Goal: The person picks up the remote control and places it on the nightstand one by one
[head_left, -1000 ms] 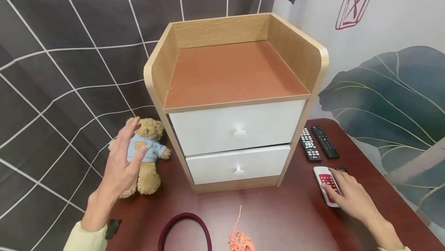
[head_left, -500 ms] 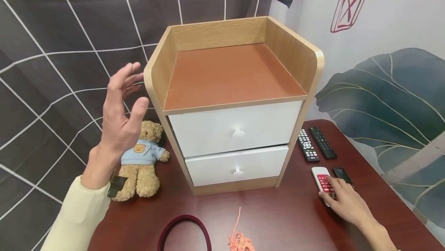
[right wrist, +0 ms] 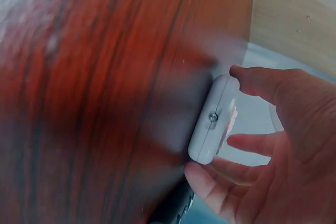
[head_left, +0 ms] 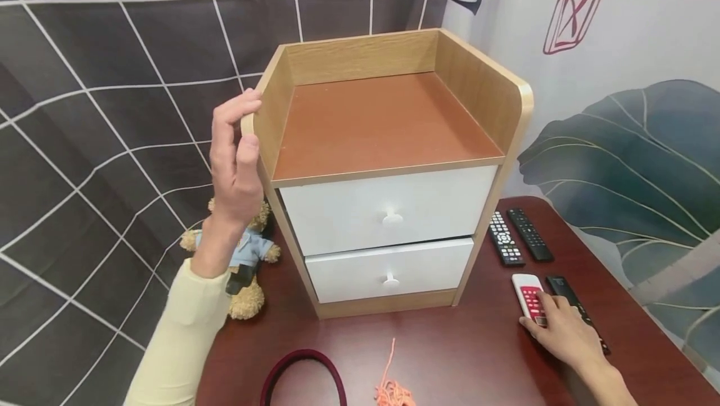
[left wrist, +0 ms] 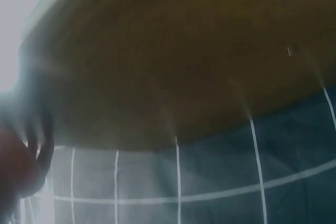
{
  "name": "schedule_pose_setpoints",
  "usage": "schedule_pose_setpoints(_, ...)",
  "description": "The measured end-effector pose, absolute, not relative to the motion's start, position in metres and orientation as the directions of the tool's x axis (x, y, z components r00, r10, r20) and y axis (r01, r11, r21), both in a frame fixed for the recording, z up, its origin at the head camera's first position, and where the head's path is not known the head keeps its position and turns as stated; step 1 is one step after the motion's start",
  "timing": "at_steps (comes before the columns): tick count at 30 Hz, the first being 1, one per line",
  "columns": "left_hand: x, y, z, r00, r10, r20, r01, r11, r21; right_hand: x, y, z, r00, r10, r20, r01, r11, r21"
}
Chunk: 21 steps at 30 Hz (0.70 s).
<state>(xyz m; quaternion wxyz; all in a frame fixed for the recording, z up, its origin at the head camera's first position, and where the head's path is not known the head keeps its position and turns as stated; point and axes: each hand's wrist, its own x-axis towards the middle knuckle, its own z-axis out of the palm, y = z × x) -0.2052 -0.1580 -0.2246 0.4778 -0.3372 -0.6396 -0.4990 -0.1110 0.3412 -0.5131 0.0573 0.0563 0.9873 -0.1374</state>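
A small wooden drawer cabinet [head_left: 388, 212] with two white drawers stands on the dark red table. My left hand [head_left: 237, 168] is at the upper front corner of its left side panel, fingers bent over the edge and thumb at the front. In the left wrist view, the panel's outer face [left wrist: 147, 72] fills most of the frame. To the right, my right hand [head_left: 562, 331] holds a white remote control [head_left: 526, 287] with red keys. Thumb and fingers span its two long sides in the right wrist view, where its white end [right wrist: 212, 119] faces the camera.
A black remote [head_left: 565, 292] lies beside the white one, partly behind my hand. Two more remotes [head_left: 504, 240] lie farther back. A teddy bear [head_left: 260, 247] sits left of the cabinet behind my forearm. A maroon hoop [head_left: 306, 354] and orange yarn [head_left: 394, 393] lie in front.
My left hand has risen from in front of the teddy bear and moved right to the cabinet's left panel. The right hand stays at the white remote; the black remote beside it shows more.
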Motion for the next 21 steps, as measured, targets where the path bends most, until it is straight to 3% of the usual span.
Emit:
schedule_pose_setpoints(9, -0.202, -0.148, -0.223, -0.326, -0.116, 0.938, 0.893, 0.289, 0.346, -0.120, 0.339, -0.512, -0.982, 0.138, -0.127, 0.166, 0.956, -0.240)
schedule_pose_setpoints(21, -0.211, -0.141, -0.225, -0.303, -0.186, 0.935, 0.895, 0.280, 0.346, -0.116, 0.339, -0.511, -0.978, 0.158, -0.135, 0.192, 0.936, -0.295)
